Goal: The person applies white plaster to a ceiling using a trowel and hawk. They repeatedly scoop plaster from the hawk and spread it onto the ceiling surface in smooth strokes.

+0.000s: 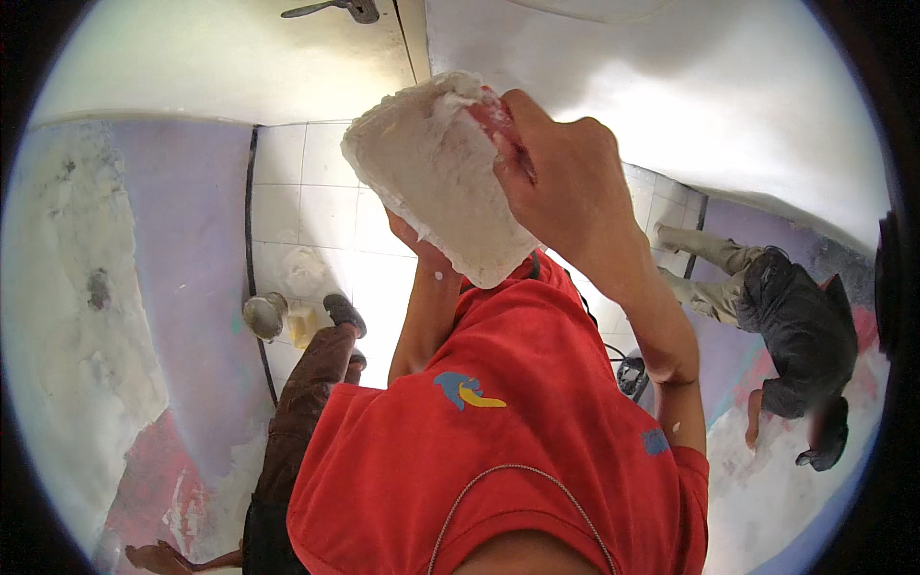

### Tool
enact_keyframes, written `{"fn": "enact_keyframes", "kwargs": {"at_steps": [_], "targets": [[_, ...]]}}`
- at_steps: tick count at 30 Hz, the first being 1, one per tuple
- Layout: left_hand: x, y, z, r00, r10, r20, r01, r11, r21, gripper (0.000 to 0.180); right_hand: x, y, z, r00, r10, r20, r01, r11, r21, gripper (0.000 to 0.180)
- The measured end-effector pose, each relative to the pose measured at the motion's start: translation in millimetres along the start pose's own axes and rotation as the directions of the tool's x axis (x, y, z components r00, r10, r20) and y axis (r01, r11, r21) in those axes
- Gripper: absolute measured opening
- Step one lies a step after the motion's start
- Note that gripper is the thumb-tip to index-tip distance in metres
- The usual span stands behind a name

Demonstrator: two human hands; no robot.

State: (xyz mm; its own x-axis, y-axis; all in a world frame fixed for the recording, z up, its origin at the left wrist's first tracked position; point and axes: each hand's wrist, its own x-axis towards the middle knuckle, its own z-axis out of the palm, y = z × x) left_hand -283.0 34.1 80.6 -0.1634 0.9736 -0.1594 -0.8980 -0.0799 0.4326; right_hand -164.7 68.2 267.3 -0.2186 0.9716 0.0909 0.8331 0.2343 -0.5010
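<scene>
A board thickly coated in white, wet-looking plaster (436,187) is held up in front of my red shirt, tilted, with a ragged rim. My left hand (419,240) is at its lower left side, partly behind it; the board hides the fingers, which appear to hold it from underneath. Over the board's upper right edge, my right hand (570,168) is closed round a red, plaster-smeared handle (495,123). Whatever blade or plate belongs to that handle is lost in the white coating.
At left, a person in brown trousers (305,393) stands near a bucket (264,316), a yellowish container (304,326) and a patchy wall (81,287). Another person in dark clothes (795,316) is at the right wall. Ahead is a door handle (359,10); white tiles (326,213) cover the floor.
</scene>
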Motion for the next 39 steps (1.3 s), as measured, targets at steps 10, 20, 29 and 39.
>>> {"fn": "enact_keyframes", "kwargs": {"at_steps": [10,20,29,39], "targets": [[-4,1,5,0.999,-0.037,0.028,0.038,0.999,-0.033,0.05,-2,-6,16,0.996,-0.045,0.082,0.033,0.989,0.142,0.018],[-18,-4,4,0.997,-0.058,0.049,0.06,0.998,-0.03,0.049,-39,-17,26,1.0,-0.001,0.021,0.002,0.999,-0.032,0.022],[-28,7,4,0.993,-0.071,0.095,0.072,0.997,-0.003,0.047,-28,2,13,0.989,0.146,-0.014,-0.144,0.987,0.078,0.017],[-25,5,-2,0.991,-0.104,0.082,0.113,0.987,-0.118,0.048,-34,-10,20,1.0,0.022,0.016,-0.023,0.999,0.027,0.023]]}}
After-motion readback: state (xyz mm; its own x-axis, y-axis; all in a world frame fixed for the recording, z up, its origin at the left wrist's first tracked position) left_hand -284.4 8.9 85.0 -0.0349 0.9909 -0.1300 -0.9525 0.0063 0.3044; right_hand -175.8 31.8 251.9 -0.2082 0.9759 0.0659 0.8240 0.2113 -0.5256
